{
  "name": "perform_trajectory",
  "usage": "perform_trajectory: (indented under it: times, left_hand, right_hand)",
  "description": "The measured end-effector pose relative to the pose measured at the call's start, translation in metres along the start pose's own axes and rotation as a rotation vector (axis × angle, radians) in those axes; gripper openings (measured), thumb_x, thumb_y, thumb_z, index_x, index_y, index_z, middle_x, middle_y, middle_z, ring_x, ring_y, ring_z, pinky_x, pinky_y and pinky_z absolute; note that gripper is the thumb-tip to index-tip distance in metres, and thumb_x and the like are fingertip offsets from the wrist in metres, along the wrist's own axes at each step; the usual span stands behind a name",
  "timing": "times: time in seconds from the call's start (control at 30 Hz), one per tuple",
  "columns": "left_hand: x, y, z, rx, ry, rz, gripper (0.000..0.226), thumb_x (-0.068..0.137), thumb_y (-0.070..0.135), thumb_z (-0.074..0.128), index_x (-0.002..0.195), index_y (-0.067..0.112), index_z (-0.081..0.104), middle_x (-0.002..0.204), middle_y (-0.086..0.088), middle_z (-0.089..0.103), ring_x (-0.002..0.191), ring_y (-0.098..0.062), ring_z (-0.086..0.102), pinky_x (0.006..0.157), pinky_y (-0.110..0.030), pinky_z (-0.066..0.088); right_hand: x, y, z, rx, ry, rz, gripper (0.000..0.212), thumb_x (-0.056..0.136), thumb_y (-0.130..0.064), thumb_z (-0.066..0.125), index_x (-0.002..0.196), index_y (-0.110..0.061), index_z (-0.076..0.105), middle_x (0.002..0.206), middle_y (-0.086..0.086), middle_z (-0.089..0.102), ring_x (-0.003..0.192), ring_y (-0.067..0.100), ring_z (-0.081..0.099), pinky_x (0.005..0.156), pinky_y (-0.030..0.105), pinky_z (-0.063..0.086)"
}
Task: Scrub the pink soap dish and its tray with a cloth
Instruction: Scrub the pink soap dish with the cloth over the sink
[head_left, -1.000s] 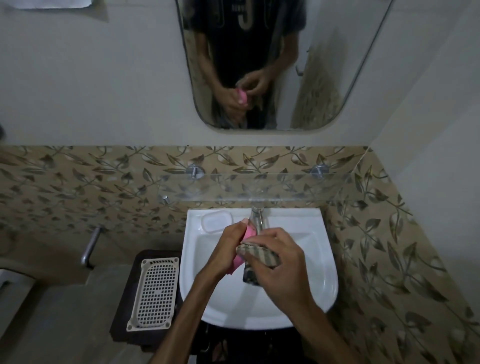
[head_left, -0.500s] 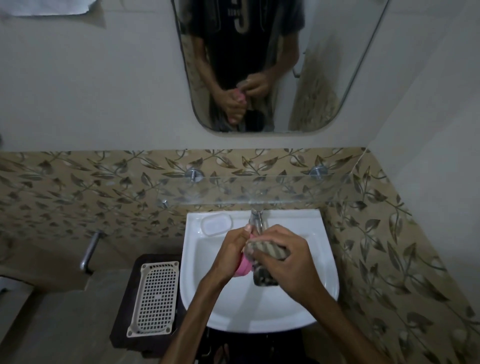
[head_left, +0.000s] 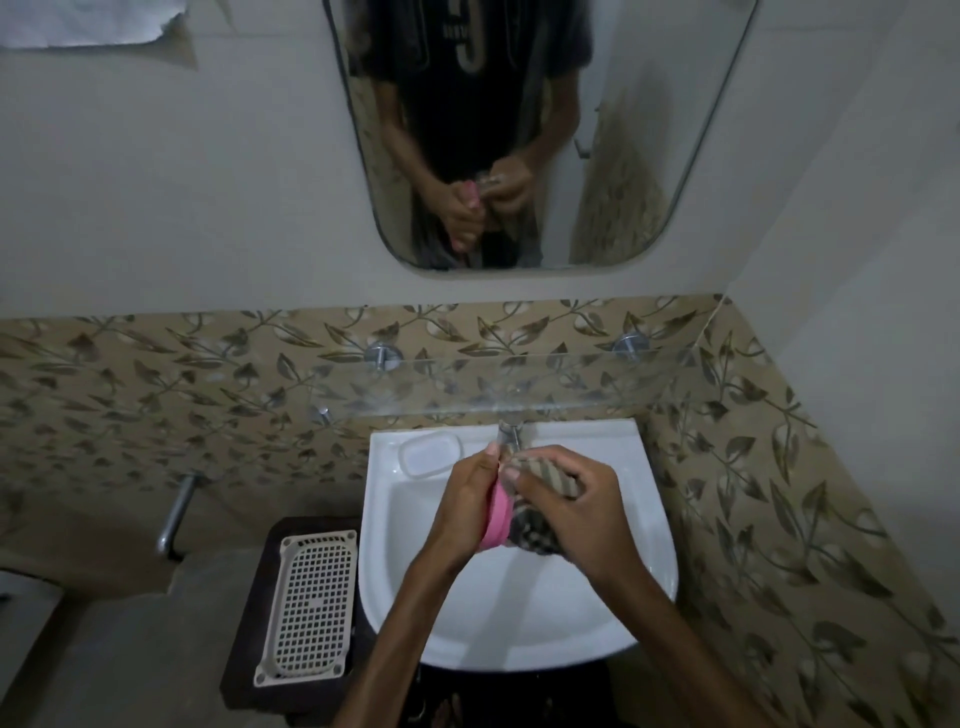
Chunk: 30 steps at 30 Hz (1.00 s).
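Over the white sink (head_left: 519, 618) my left hand (head_left: 467, 512) grips the pink soap dish (head_left: 495, 517), held on edge so only a pink strip shows. My right hand (head_left: 571, 512) holds a bunched striped brown-and-beige cloth (head_left: 540, 499) pressed against the dish's right side. A cream perforated tray (head_left: 314, 603) lies flat on a dark stool (head_left: 247, 649) left of the sink. Much of the dish is hidden by my fingers and the cloth.
A translucent white lid or box (head_left: 430, 453) sits on the sink's back left rim, beside the metal tap (head_left: 509, 434). A glass shelf (head_left: 519, 384) juts out above the tap, and a mirror (head_left: 519, 135) hangs over it. A metal pipe (head_left: 174, 514) sticks out at left.
My right hand has worked the cloth along the dish, and more of the pink edge now shows below my left fingers. Both hands stay over the sink.
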<state>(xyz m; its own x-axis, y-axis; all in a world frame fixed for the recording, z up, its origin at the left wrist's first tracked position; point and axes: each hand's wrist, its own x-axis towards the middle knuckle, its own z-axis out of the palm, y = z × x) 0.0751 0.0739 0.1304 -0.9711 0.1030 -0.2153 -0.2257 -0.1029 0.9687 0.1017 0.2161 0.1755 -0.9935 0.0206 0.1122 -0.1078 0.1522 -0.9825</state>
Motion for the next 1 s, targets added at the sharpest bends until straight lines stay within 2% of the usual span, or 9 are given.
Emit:
perform_trajectory:
  times: [0.1, 0.2, 0.23, 0.3, 0.4, 0.57, 0.7, 0.83, 1.0]
  left_hand:
    - [0.006, 0.002, -0.001, 0.164, 0.121, 0.007, 0.063, 0.094, 0.068, 0.037, 0.073, 0.016, 0.064, 0.073, -0.005, 0.068, 0.075, -0.023, 0.062, 0.082, -0.042, 0.05]
    - [0.005, -0.005, -0.001, 0.329, 0.289, -0.096, 0.062, 0.108, 0.057, 0.036, 0.107, 0.006, 0.072, 0.11, -0.015, 0.075, 0.108, -0.031, 0.067, 0.103, -0.047, 0.05]
    - [0.003, -0.006, -0.003, 0.313, 0.299, -0.108, 0.057, 0.109, 0.055, 0.038, 0.101, 0.011, 0.073, 0.106, -0.013, 0.075, 0.106, -0.032, 0.067, 0.1, -0.045, 0.051]
    - [0.0, 0.0, -0.011, 0.255, 0.244, -0.137, 0.048, 0.107, 0.058, 0.044, 0.079, 0.025, 0.063, 0.083, -0.002, 0.071, 0.087, -0.025, 0.068, 0.086, -0.04, 0.052]
    - [-0.006, 0.012, -0.017, 0.198, 0.066, -0.216, 0.041, 0.104, 0.058, 0.052, 0.079, 0.025, 0.058, 0.074, 0.003, 0.067, 0.072, -0.015, 0.066, 0.074, -0.032, 0.05]
    - [-0.02, 0.02, -0.026, -0.195, -0.159, -0.255, 0.038, 0.096, 0.044, 0.067, 0.105, 0.008, 0.058, 0.101, -0.021, 0.066, 0.091, -0.038, 0.066, 0.093, -0.059, 0.056]
    - [-0.027, 0.017, -0.013, -0.475, -0.046, -0.207, 0.026, 0.093, 0.027, 0.071, 0.106, 0.006, 0.062, 0.11, -0.022, 0.065, 0.097, -0.034, 0.067, 0.094, -0.051, 0.056]
    - [-0.025, 0.014, -0.009, -0.725, 0.057, -0.204, 0.026, 0.096, 0.025, 0.065, 0.109, 0.007, 0.078, 0.122, -0.023, 0.072, 0.108, -0.035, 0.071, 0.104, -0.053, 0.053]
    - [-0.016, 0.021, -0.017, -0.862, 0.094, -0.18, 0.027, 0.1, 0.027, 0.062, 0.107, 0.007, 0.078, 0.119, -0.02, 0.075, 0.103, -0.032, 0.076, 0.085, -0.046, 0.063]
  right_hand:
    - [-0.014, 0.007, 0.008, -0.129, 0.065, -0.13, 0.022, 0.086, -0.016, 0.086, 0.094, -0.034, 0.077, 0.091, -0.01, 0.075, 0.089, 0.011, 0.073, 0.08, 0.021, 0.059]
    - [-0.017, 0.022, 0.007, -0.295, 0.144, -0.191, 0.02, 0.086, -0.015, 0.086, 0.101, -0.027, 0.079, 0.094, -0.008, 0.07, 0.088, 0.006, 0.07, 0.077, 0.019, 0.057]
    - [-0.018, 0.025, 0.006, -0.336, 0.146, -0.206, 0.02, 0.086, -0.016, 0.086, 0.103, -0.026, 0.079, 0.095, -0.009, 0.07, 0.089, 0.005, 0.069, 0.077, 0.018, 0.057]
    - [-0.017, 0.033, 0.005, -0.32, 0.15, -0.171, 0.018, 0.087, -0.017, 0.085, 0.1, -0.026, 0.078, 0.094, -0.011, 0.072, 0.089, 0.005, 0.07, 0.078, 0.019, 0.057]
    - [-0.005, 0.038, -0.003, -0.081, 0.166, 0.081, 0.01, 0.089, -0.017, 0.083, 0.088, -0.025, 0.078, 0.085, -0.006, 0.078, 0.082, 0.01, 0.074, 0.075, 0.028, 0.06]
    - [0.006, 0.038, -0.012, 0.079, 0.083, 0.099, 0.006, 0.092, -0.015, 0.08, 0.089, -0.02, 0.08, 0.085, 0.002, 0.079, 0.08, 0.016, 0.075, 0.072, 0.027, 0.061]
    - [0.015, 0.036, -0.006, -0.003, 0.181, 0.068, 0.01, 0.087, -0.014, 0.085, 0.094, -0.017, 0.078, 0.088, -0.004, 0.078, 0.086, 0.017, 0.074, 0.078, 0.03, 0.061]
    - [0.005, 0.025, -0.004, -0.057, 0.189, -0.038, 0.014, 0.085, -0.02, 0.087, 0.092, -0.024, 0.076, 0.087, -0.012, 0.076, 0.082, 0.009, 0.073, 0.072, 0.016, 0.057]
    - [-0.015, 0.014, -0.002, -0.09, 0.13, -0.06, 0.01, 0.08, -0.032, 0.081, 0.087, -0.026, 0.076, 0.085, -0.009, 0.075, 0.079, 0.014, 0.074, 0.068, 0.028, 0.062]
